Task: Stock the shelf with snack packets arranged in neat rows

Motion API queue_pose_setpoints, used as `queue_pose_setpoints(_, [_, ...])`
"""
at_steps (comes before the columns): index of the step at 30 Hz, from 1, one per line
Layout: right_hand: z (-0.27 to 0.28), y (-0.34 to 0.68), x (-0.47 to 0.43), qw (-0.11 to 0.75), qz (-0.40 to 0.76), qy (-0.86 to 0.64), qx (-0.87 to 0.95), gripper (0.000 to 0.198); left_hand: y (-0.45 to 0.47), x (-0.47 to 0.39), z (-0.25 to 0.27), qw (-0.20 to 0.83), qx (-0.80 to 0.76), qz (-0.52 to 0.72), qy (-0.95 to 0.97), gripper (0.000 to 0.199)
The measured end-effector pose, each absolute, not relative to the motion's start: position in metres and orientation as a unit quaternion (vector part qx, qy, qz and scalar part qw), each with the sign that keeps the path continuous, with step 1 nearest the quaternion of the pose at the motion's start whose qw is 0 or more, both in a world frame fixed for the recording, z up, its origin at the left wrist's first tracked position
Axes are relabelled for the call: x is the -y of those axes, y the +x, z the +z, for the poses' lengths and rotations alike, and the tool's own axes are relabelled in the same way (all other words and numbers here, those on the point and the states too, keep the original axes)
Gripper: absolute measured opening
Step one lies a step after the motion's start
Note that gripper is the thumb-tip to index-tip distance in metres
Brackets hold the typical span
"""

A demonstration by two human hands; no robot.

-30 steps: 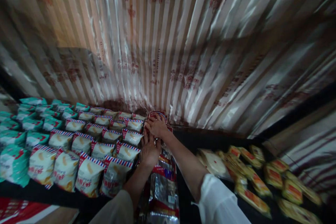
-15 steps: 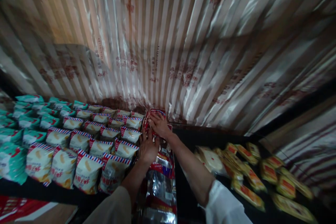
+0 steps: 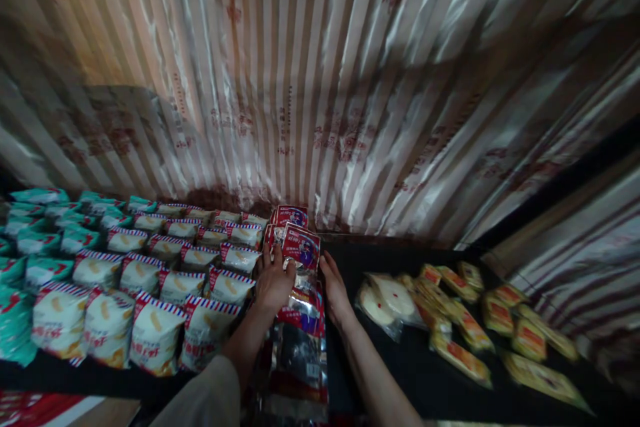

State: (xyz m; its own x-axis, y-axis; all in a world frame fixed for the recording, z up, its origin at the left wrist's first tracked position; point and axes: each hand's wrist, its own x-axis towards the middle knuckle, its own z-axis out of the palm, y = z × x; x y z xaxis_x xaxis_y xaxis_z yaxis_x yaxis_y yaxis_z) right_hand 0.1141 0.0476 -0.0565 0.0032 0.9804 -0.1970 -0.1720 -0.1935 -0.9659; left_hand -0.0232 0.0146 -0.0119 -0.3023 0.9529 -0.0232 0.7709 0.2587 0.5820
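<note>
A row of overlapping red and silver snack packets (image 3: 303,247) runs away from me down the middle. My left hand (image 3: 274,287) lies on the left part of this row, its fingers apart and pointing forward, with the thumb over the packets. Along the right edge of the upper packets, my right hand (image 3: 335,285) rests with its fingers stretched out. The top packet shows a red and purple front, and others lie partly hidden beneath it and under my left hand. Neither hand is closed around a packet.
On the left stand several rows of white shrimp-snack bags (image 3: 157,333) with striped tops, then green bags (image 3: 47,270). To the right lie a clear pack of round white pieces (image 3: 383,300) and scattered yellow packets (image 3: 460,360). Striped foil sheeting (image 3: 310,80) hangs behind the dark surface.
My right hand has moved off the top of the packets to their right side. My left hand stays on the left part, and the far packets are now uncovered. The view has shifted slightly.
</note>
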Motion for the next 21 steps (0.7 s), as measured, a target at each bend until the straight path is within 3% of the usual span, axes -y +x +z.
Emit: queue_pose_setpoints(21, [-0.059, 0.104, -0.015, 0.497, 0.676, -0.432, 0.330, 0.076, -0.025, -0.016, -0.015, 0.178, -0.765, 0.228, 0.575, 0.049])
